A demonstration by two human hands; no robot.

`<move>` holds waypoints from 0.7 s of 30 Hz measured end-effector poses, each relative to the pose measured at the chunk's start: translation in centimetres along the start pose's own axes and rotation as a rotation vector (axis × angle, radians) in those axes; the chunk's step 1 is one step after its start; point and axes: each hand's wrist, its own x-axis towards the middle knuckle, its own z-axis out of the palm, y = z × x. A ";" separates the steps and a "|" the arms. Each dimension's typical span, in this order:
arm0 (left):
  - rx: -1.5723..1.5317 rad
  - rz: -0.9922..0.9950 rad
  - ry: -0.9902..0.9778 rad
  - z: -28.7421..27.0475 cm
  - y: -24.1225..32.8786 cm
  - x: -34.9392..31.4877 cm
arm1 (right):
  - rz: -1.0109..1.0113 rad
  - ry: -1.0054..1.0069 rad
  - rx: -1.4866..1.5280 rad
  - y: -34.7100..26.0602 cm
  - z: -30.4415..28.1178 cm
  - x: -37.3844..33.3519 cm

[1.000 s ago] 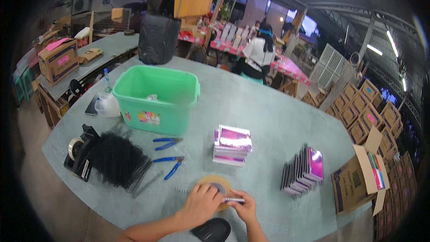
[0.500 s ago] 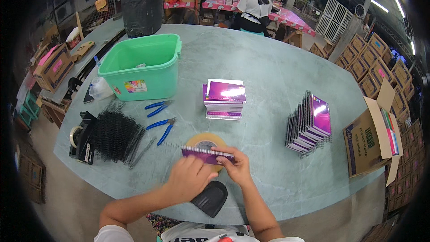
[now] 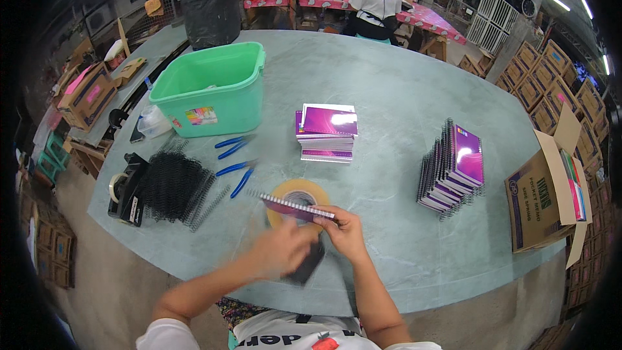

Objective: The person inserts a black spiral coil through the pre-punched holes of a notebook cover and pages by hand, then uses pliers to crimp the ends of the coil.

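One notebook [image 3: 285, 209] is held tilted above the near edge of the counter [image 3: 389, 91], its spine upward and a thin coil poking out past its left end. Its right end is grasped between the thumb and fingers of the right hand [image 3: 345, 233]. The left hand [image 3: 283, 249] is blurred just below the notebook; whether it grips or touches anything cannot be told. Directly beneath lies a tape roll [image 3: 311, 188], partly covered by the notebook and hands, and a black object [image 3: 310, 267] sits close behind the left hand, partly hidden by it.

To the left, two pliers [image 3: 242, 183] lie near the tape roll, then a heap of black coils [image 3: 173, 185] beside a tape dispenser [image 3: 129, 191]. A green tub [image 3: 227, 113] stands beyond them. Ahead is a purple stack [image 3: 329, 123]; farther right, a coil-bound stack [image 3: 463, 155] and an open carton [image 3: 538, 201]. Another person [image 3: 376, 0] sits beyond the counter.
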 end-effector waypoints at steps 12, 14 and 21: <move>0.391 0.201 0.403 -3.4 1.2 3.5 | -0.023 0.030 0.271 -1.0 1.3 0.4; 0.350 0.233 0.328 -3.0 0.6 3.8 | -0.032 0.094 0.282 -1.5 1.8 0.2; 0.035 0.226 0.136 -1.7 -0.4 5.6 | 0.009 0.059 -0.108 -0.3 0.2 0.0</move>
